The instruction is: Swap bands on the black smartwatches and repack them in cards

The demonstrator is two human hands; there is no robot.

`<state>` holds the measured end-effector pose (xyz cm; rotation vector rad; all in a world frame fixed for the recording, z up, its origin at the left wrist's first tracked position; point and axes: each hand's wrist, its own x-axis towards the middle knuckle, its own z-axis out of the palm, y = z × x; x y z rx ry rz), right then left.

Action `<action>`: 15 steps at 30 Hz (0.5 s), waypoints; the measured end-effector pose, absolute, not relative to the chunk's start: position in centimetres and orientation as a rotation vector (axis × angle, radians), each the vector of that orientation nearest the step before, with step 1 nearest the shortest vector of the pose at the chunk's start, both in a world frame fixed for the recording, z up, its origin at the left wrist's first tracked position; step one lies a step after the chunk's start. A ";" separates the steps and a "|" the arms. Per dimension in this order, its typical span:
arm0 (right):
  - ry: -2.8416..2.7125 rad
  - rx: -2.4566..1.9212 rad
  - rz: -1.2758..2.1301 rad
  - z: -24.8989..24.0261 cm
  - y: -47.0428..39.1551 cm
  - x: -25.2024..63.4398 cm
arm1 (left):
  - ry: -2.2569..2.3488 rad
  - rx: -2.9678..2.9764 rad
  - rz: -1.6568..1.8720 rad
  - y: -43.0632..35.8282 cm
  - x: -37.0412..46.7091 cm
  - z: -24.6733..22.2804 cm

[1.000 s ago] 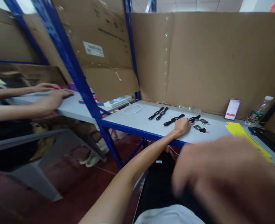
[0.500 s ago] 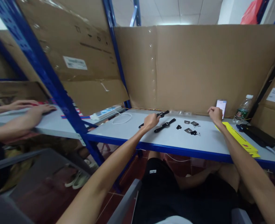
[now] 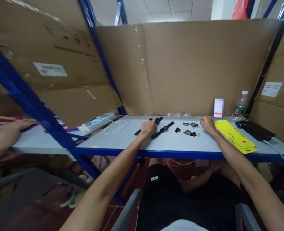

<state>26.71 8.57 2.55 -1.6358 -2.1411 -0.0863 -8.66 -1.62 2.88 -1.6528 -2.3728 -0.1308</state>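
My left hand (image 3: 148, 128) is closed over a black spokeshave (image 3: 159, 120) lying on the table; its two handle ends stick out past my fingers and its middle is hidden. Just right of it lies a second black spokeshave (image 3: 164, 128), set at a slant. Farther right are a small black cap piece (image 3: 177, 130), flat metal blades (image 3: 187, 132) and another black piece (image 3: 193, 134) with small screws by it. My right hand (image 3: 207, 124) rests on the table as a loose fist, with nothing seen in it, beside the yellow card sleeves (image 3: 235, 134).
A phone (image 3: 218, 107) leans upright against the cardboard wall (image 3: 192, 64). A water bottle (image 3: 239, 106) and a black power bank (image 3: 257, 130) with a white cable stand at the right. A power strip (image 3: 97, 121) lies left, and another person's hands (image 3: 19, 125) work beyond the blue post.
My right hand has come down from in front of the phone onto the table. The view has turned slightly right. My left hand stays on the spokeshave.
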 end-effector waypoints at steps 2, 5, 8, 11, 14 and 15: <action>-2.141 -1.626 -0.086 2.4 8.7 26.8 | -2.316 -1.663 -0.217 -2.5 -7.8 2.9; -2.131 -1.620 -0.088 2.0 9.1 27.0 | -2.336 -1.788 -0.265 -3.9 -6.2 2.6; -2.120 -1.622 -0.087 1.8 9.6 27.3 | -2.338 -1.893 -0.261 -4.5 -5.0 2.0; -2.119 -1.636 -0.094 1.7 9.7 27.4 | -2.311 -1.919 -0.340 -4.1 -4.4 1.4; -2.128 -1.640 -0.096 1.8 9.5 27.3 | -2.275 -1.937 -0.420 -3.6 -4.2 0.9; -2.131 -1.640 -0.095 1.8 9.5 27.3 | -2.253 -1.948 -0.443 -3.6 -4.1 0.8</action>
